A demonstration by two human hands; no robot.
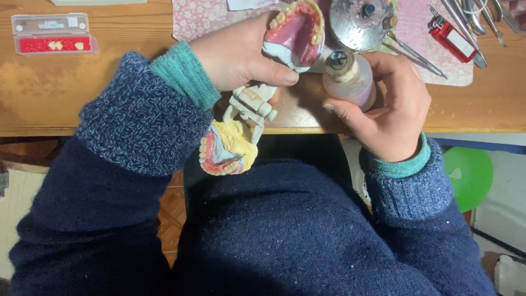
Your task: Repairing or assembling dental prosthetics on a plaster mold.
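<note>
Denture models on a small hinged articulator (252,104) sit in the left hand (235,52), which grips the white hinge frame with the thumb pressed across its top and the fingers curled behind. One half, a pink wax plate ringed with teeth (296,33), stands up beyond the left thumb, over the desk (82,93); the other half, a yellow plaster cast with its own row of teeth (227,151), hangs below the left hand, off the desk edge and over the dark blue sweater (285,230). Just beside it, the right hand (392,104) is wrapped around a small clear bottle with a pale cap (350,79), fingers closed on its side, thumb on the near side; the bottle nearly touches the wax plate. Beyond the right hand lie a round metal dish (359,22), a red lighter (452,38) and several steel instruments (471,22) on a patterned cloth (203,16). Well to the left of the left hand rests a flat red-lined box holding a few loose teeth (55,35). A green round object (471,175) shows below the desk, right of the right wrist.
</note>
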